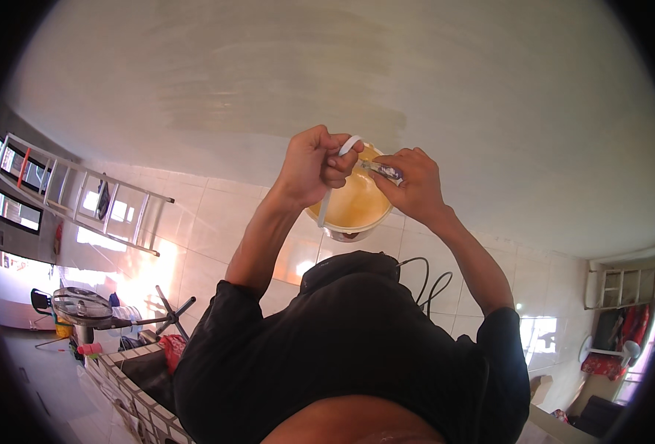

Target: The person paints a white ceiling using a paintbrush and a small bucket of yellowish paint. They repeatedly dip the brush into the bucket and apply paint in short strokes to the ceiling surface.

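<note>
A round bucket (355,203) with a pale rim and a yellowish inside hangs in front of my chest. My left hand (318,164) is closed in a fist around its white strap-like handle (325,209). On the other side of the bucket, my right hand (414,181) pinches a small tool (383,172) with a pale, purple-marked grip. The tool's end is over the bucket's opening; I cannot make out its kind. How much the bucket holds is hard to tell.
Ahead rises a pale wall (490,118) with a darker, streaky patch (268,81). A metal ladder (83,196) stands at the left, near a fan (82,305). Glossy tiles (201,222) lie below the wall. Another ladder-like frame (627,287) is at the far right.
</note>
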`<state>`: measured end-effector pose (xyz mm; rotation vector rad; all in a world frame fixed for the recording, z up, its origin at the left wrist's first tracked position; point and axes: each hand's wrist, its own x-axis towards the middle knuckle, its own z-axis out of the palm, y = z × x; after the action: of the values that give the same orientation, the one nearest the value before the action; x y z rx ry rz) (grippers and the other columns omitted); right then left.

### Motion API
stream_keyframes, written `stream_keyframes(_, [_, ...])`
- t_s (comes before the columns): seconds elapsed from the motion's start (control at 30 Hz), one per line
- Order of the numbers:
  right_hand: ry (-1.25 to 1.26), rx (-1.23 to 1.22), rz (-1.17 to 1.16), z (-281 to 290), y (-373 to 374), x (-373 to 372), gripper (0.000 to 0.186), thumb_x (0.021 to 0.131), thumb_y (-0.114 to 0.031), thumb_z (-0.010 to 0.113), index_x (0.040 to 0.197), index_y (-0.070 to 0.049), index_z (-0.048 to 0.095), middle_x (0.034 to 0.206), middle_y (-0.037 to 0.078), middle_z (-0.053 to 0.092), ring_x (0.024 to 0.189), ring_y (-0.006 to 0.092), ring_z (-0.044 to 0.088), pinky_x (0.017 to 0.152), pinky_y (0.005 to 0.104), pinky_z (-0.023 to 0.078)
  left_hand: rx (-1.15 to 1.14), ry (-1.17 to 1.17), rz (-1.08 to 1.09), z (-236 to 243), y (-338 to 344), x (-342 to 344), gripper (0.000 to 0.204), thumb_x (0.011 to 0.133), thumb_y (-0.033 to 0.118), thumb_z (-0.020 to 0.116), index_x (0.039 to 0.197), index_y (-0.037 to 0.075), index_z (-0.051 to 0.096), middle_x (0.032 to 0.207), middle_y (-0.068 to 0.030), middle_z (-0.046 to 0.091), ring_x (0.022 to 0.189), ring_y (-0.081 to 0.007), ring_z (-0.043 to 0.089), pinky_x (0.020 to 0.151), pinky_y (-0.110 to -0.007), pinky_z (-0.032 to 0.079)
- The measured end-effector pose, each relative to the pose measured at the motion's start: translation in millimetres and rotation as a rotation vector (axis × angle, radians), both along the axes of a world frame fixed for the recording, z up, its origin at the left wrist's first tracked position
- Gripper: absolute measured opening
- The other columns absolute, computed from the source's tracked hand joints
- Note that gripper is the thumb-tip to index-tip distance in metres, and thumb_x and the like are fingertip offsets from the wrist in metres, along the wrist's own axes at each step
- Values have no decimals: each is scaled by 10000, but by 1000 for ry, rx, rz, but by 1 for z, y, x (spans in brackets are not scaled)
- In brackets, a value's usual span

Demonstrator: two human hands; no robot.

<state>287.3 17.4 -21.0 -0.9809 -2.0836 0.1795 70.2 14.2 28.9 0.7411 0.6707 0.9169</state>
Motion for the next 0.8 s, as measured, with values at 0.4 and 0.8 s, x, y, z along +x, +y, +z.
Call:
stream_keyframes(0.4, [152, -197, 77, 12, -25, 6, 211, 729, -208, 811, 845, -52, 729, 618, 37, 601, 589, 176, 528, 543, 323, 407, 51, 34, 13, -1, -1, -5, 408, 833, 185, 305, 967, -98, 566, 662, 24, 354, 528, -68, 212, 448, -221, 209])
stream_keyframes(0.8, [166, -58, -105, -15, 1, 3, 198, 727, -222, 812, 871, -95, 764, 647, 83, 627, 621, 266, 568, 592, 368, 451, -9, -75, -20, -5, 1, -4, 355, 812, 235, 347, 930, -20, 564, 662, 42, 357, 514, -57, 228, 445, -220, 206])
